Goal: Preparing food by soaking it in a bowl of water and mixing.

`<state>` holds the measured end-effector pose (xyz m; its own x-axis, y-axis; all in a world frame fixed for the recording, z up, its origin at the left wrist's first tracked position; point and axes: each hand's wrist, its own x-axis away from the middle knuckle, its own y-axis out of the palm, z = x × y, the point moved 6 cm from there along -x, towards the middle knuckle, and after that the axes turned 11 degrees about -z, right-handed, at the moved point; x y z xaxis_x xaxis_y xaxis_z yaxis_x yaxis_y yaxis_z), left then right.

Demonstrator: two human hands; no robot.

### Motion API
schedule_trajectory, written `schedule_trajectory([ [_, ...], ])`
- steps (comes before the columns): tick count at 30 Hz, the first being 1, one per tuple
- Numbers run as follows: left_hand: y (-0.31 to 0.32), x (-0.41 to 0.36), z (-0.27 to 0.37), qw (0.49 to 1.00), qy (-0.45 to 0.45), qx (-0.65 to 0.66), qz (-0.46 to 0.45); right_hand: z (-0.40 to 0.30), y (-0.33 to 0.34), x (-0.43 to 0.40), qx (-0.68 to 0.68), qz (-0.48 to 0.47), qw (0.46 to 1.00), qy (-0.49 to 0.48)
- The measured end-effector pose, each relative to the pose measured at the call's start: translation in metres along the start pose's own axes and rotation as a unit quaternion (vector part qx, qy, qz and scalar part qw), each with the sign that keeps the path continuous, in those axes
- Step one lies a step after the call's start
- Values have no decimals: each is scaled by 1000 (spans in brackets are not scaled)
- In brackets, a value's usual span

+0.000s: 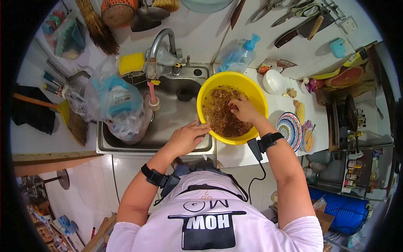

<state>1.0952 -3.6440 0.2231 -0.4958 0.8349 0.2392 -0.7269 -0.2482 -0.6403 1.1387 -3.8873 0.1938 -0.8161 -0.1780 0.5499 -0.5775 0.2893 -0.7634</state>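
A yellow plastic basin (201, 94) stands on the white counter beside the sink, its left side close to the sink's edge. Brown shredded or flaky pieces (228, 123) lie in liquid inside it. My right hand (244, 108) reaches over the basin's right side, fingertips down among the pieces; whether they pinch any is hidden. My left hand (189, 135) rests its fingers on the basin's lower left rim, the palm over the front edge of the sink.
The steel sink (170, 110), with a faucet (152, 63) and bulky plastic bags (118, 100), is on the left. Behind the basin stands a blue pump bottle (241, 56). To its right are a white bowl (274, 82), patterned plates (289, 130), corn (300, 112) and a small bowl (309, 141).
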Motion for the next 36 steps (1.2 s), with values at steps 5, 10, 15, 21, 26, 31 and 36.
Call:
schedule_trajectory([
  [5, -1, -1, 1, 1000, 3, -13, -1, 9, 25, 17, 34, -77, 989, 121],
  [10, -1, 0, 1, 1000, -3, -9, 0, -6, 65, 17, 62, -154, 983, 79],
  [15, 0, -1, 1, 1000, 13, -22, 3, -11, 60, 11, 14, -76, 997, -10],
  [21, 1, -1, 1, 1000, 13, -23, 1, -15, 35, 10, -59, 37, 996, -54],
  [26, 0, 0, 2, 1000, 10, -26, 1, -18, 18, 17, -56, 72, 992, -85],
  [31, 0, 0, 1, 999, 3, -33, -4, -4, 5, 7, -36, 104, 992, -64],
  [36, 1, -1, -1, 1000, 0, -25, -6, 1, 4, -41, -34, 115, 993, -17],
])
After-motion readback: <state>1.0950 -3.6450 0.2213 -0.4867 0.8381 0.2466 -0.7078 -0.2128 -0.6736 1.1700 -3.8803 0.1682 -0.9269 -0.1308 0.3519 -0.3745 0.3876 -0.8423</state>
